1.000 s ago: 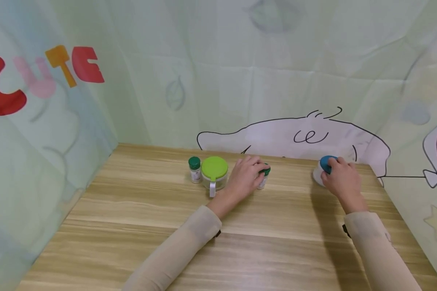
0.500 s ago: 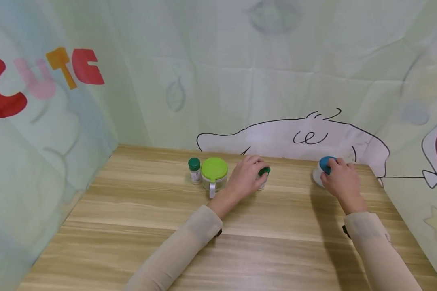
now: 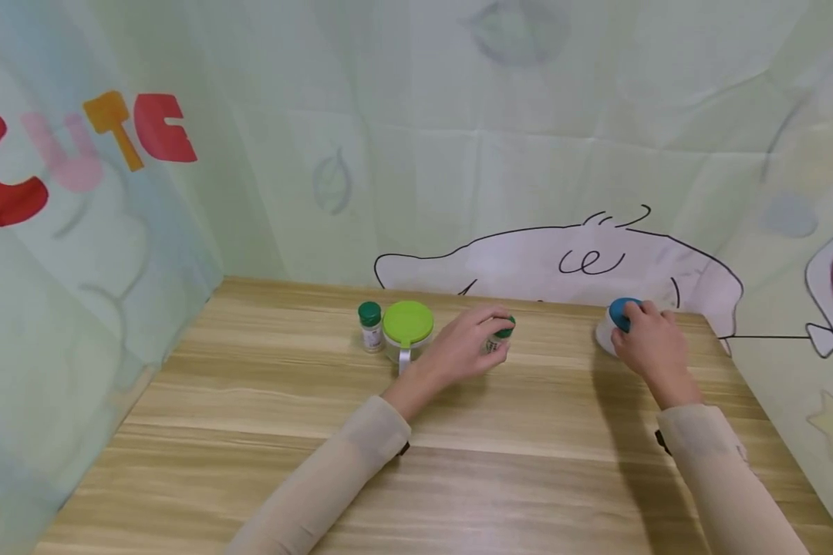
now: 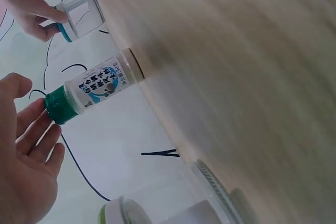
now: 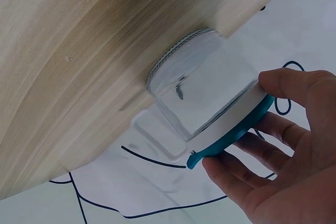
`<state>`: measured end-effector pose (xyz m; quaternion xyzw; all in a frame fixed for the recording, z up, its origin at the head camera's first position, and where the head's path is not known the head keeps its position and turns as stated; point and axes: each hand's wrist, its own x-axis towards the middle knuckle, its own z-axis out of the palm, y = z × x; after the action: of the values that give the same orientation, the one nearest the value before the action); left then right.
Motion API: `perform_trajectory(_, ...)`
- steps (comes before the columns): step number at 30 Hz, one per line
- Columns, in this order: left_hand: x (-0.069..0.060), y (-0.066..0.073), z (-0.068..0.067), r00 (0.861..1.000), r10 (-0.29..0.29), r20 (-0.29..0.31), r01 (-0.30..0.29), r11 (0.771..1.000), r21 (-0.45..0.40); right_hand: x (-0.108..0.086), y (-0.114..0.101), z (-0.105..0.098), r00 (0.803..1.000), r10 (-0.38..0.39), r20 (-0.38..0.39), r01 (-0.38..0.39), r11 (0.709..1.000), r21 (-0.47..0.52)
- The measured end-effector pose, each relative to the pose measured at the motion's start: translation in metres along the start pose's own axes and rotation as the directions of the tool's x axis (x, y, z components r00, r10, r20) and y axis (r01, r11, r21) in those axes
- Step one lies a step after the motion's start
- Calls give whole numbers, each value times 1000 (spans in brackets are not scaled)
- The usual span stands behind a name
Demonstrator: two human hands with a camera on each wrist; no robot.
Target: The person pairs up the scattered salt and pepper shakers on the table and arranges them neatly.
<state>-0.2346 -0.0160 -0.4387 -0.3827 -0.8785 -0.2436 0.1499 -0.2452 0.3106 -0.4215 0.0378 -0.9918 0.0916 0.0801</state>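
In the head view, my left hand (image 3: 461, 347) is at a small green-capped seasoning bottle (image 3: 504, 331). The left wrist view shows this bottle (image 4: 102, 83) standing on the table, its printed label visible. My left fingers touch or nearly touch its green cap, while the thumb stands apart from it. At the right, my right hand (image 3: 652, 345) grips the blue lid of a clear glass jar (image 3: 605, 336). Seen from the right wrist, thumb and fingers hold the lid's white collar and blue top; the jar (image 5: 202, 85) rests on the table, handle to one side.
Left of my left hand stands a glass jar with a lime-green lid (image 3: 408, 322) and a pale handle. Beside it is another green-capped bottle (image 3: 370, 327). The wooden table (image 3: 500, 478) ends at a printed cloth backdrop (image 3: 423, 185).
My left hand has shifted slightly left and toward me, and its fingers have loosened around the bottle, showing more of the label. The right hand has stayed on the jar's lid.
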Motion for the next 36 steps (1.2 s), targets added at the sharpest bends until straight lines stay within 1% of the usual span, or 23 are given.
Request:
perform_trajectory(4,-2,0,1,1000,-19,-8,19,1000,-1,0,0,-1,1000,-4,9,4,1000,0)
perform_trajectory(11,-7,4,4,999,-47,16,47,999,14,-4,2,-1,998,-21,61,21,1000,1)
perform_trajectory(14,-6,4,4,998,-60,4,60,998,12,-3,3,-2,998,-28,53,27,999,20)
perform_trajectory(19,-4,6,3,999,-46,-22,46,999,8,-1,5,-5,998,-31,46,29,999,37)
perform_trajectory(23,-4,7,4,999,-11,-45,12,1000,28,4,5,-7,998,-37,55,35,998,49)
perform_trajectory(26,-5,7,5,999,-7,-51,9,999,42,7,5,-7,998,-30,64,26,998,58)
perform_trajectory(28,-6,7,6,999,-17,-47,19,999,43,10,5,-7,998,-16,56,12,998,67)
perform_trajectory(30,-6,7,6,999,-27,-39,28,999,38,12,6,-6,999,17,37,-19,997,69)
perform_trajectory(33,-6,7,5,999,-39,-26,40,999,34,13,8,-6,993,115,16,-116,991,71)
perform_trajectory(36,-6,7,4,998,-60,-11,60,998,34,13,11,-5,976,216,29,-218,973,75)
